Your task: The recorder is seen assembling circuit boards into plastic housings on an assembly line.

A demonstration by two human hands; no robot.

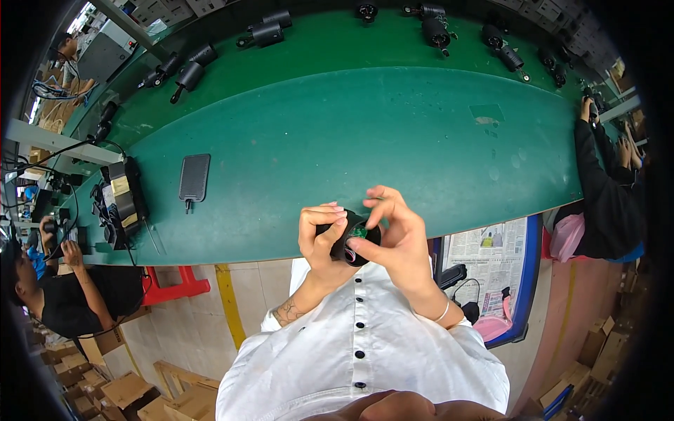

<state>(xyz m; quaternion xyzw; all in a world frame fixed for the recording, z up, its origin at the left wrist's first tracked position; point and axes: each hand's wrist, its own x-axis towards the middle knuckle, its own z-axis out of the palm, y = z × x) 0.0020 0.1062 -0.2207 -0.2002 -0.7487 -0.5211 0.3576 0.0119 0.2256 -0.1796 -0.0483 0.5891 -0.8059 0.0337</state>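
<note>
Close to my chest, at the near edge of the green table, I hold a black cylindrical housing (339, 249) with its open end facing me. A green circuit board (359, 232) and some thin wires show inside that opening. My left hand (321, 237) is wrapped round the housing from the left. On the right, my right hand (394, 235) has its thumb at the opening's rim and its forefinger curled over the far side. The other fingers of that hand are raised. Whether its fingertips pinch a wire or part inside is hidden.
A flat black rectangular piece (194, 177) lies on the green table (351, 133). Several black cylindrical units (267, 33) stand along the back strip. Left is a black tool case (125, 200); right, a blue-edged newspaper-lined bin (527, 281). People work at both sides.
</note>
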